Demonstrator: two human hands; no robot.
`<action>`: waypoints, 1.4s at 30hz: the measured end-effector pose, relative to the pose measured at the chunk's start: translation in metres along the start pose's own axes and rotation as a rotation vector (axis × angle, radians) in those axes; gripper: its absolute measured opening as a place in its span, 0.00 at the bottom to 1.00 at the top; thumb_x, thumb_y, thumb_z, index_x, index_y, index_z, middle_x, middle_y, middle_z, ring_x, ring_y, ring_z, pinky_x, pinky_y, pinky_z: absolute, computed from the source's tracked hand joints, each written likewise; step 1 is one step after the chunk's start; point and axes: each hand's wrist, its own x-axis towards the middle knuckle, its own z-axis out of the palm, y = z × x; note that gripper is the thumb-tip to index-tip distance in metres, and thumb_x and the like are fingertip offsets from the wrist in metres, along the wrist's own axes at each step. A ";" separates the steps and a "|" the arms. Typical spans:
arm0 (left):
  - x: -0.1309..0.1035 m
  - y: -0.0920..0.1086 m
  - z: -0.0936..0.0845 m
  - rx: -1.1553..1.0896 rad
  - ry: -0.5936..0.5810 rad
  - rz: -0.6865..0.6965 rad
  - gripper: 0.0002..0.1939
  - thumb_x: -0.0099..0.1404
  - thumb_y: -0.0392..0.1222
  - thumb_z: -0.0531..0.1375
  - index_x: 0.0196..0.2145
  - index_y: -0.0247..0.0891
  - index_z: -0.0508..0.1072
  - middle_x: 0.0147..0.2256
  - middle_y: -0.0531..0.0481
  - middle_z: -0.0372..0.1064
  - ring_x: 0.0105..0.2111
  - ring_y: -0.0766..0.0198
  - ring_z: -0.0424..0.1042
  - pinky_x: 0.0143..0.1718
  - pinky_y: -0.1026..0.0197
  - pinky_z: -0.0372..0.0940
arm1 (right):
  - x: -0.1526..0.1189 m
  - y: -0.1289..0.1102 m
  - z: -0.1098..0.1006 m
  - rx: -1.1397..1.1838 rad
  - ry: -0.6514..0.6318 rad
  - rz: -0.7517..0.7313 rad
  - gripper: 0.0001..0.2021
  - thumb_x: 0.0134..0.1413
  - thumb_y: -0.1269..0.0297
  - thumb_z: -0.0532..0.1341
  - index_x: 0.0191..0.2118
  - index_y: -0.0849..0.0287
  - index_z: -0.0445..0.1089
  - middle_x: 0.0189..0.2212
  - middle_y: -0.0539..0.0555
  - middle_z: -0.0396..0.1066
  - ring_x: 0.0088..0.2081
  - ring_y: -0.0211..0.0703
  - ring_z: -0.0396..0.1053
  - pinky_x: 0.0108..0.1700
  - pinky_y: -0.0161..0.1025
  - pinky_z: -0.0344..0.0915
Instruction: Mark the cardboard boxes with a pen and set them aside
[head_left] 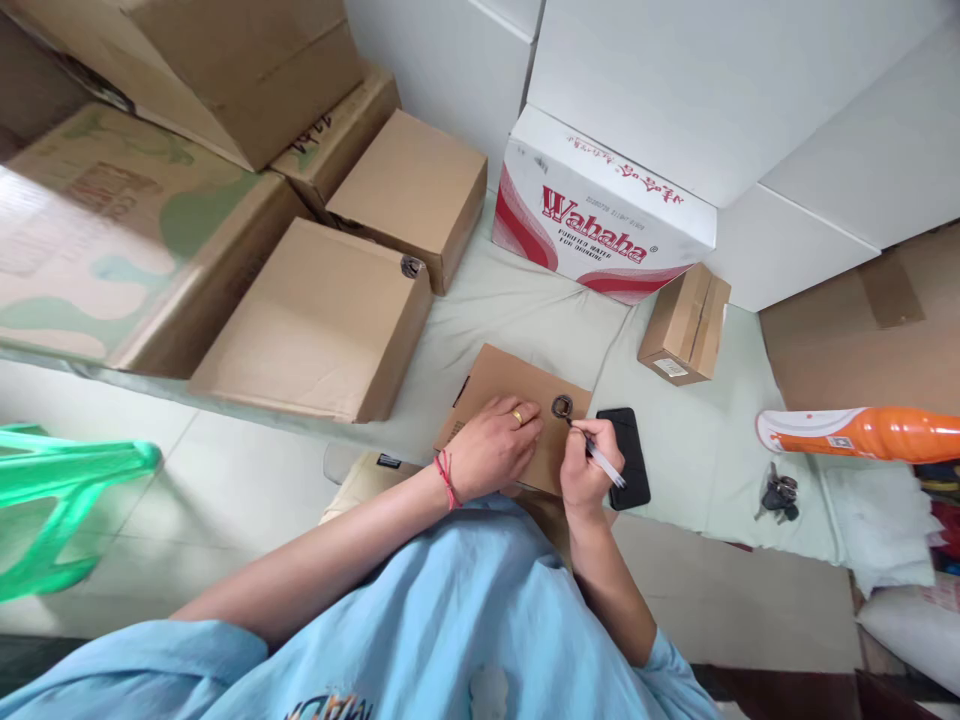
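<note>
Cardboard on my feed lies under the left hand, fingers unclenched, presumably steadying it; the right hand pinches a pen near its tip, likely for control.

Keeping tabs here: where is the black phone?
Head view, right of centre: the black phone lies on pale cloth, just right of the right hand.

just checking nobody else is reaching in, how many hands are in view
2: the left hand, resting on the brown cardboard, and the right hand, holding a pen. No others show, though some could be hidden.
</note>
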 end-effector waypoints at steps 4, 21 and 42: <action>-0.001 0.000 -0.001 0.003 0.016 0.001 0.13 0.79 0.35 0.53 0.46 0.36 0.78 0.50 0.40 0.79 0.46 0.51 0.73 0.48 0.48 0.69 | 0.002 0.021 -0.030 -0.024 0.103 0.070 0.13 0.71 0.54 0.60 0.48 0.58 0.75 0.34 0.55 0.81 0.33 0.43 0.79 0.39 0.39 0.73; -0.002 -0.004 0.001 0.003 0.045 0.017 0.13 0.78 0.35 0.55 0.49 0.36 0.80 0.51 0.39 0.79 0.47 0.50 0.74 0.50 0.46 0.72 | 0.043 0.183 -0.178 -0.762 -0.292 0.210 0.32 0.55 0.66 0.55 0.66 0.68 0.68 0.45 0.67 0.78 0.44 0.58 0.72 0.56 0.56 0.66; -0.014 -0.066 -0.044 -0.112 -0.334 -0.194 0.59 0.57 0.66 0.76 0.76 0.40 0.61 0.80 0.29 0.40 0.79 0.22 0.31 0.74 0.20 0.44 | -0.017 0.118 -0.094 -0.731 -0.323 0.285 0.44 0.51 0.41 0.73 0.65 0.68 0.70 0.54 0.73 0.69 0.57 0.71 0.66 0.62 0.61 0.65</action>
